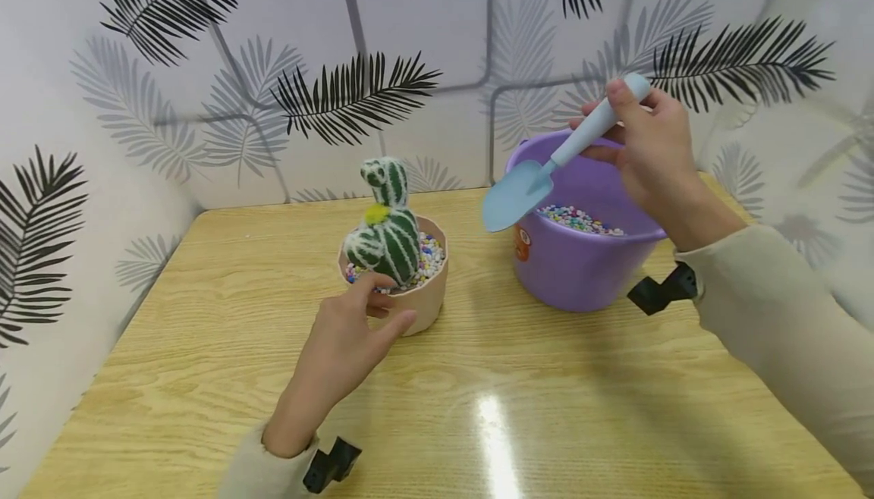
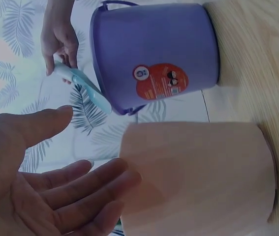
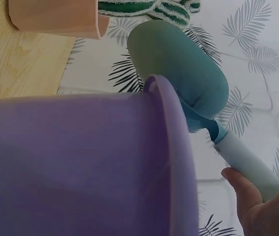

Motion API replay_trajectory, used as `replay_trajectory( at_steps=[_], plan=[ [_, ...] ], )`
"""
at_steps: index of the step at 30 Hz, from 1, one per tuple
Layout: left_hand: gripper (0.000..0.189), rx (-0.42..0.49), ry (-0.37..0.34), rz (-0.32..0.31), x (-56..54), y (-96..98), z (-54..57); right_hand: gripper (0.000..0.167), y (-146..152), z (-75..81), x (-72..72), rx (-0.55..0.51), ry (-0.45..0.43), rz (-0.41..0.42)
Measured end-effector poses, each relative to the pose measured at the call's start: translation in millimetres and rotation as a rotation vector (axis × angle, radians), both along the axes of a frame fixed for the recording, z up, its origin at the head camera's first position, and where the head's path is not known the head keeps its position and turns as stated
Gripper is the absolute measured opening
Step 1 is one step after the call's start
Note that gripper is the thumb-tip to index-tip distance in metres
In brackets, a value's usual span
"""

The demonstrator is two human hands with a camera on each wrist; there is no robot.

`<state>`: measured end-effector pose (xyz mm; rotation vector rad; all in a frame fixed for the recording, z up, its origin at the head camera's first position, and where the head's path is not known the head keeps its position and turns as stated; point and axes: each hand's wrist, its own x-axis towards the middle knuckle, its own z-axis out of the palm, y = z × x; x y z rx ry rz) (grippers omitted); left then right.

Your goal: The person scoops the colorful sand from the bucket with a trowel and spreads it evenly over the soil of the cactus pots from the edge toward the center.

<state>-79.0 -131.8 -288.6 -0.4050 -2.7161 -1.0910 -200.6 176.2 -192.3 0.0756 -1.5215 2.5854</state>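
My right hand [image 1: 652, 139] grips the pale handle of a light blue trowel [image 1: 519, 192] above the purple bucket [image 1: 580, 271]. The trowel's blade points down and left, over the bucket's left rim; in the right wrist view the blade [image 3: 178, 64] shows its smooth underside. Small multicoloured beads [image 1: 580, 220] lie inside the bucket. My left hand [image 1: 348, 328] is at the near side of a peach-coloured pot [image 1: 426, 305], fingers by its rim and thumb held apart. A green and white knitted cactus [image 1: 392, 237] with a yellow flower stands among beads in the pot.
Pot and bucket stand on a wooden table [image 1: 225, 347], the bucket to the right of the pot. Behind the table is a wall [image 1: 437, 21] with a feather-leaf pattern. An orange label [image 2: 163, 81] marks the bucket's side.
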Motion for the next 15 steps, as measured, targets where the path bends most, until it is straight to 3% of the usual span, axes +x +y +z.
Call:
replay_trajectory(
  at_steps=[8,15],
  plan=[
    [0.036,0.039,-0.026,-0.056,-2.6,18.7,-2.7,0.026,11.6,2.4,-1.1,-0.024,-0.011,-0.019],
    [0.041,-0.012,-0.039,-0.080,-5.9,33.3,-3.3,0.021,23.9,3.3,-1.1,-0.071,0.013,-0.023]
  ],
)
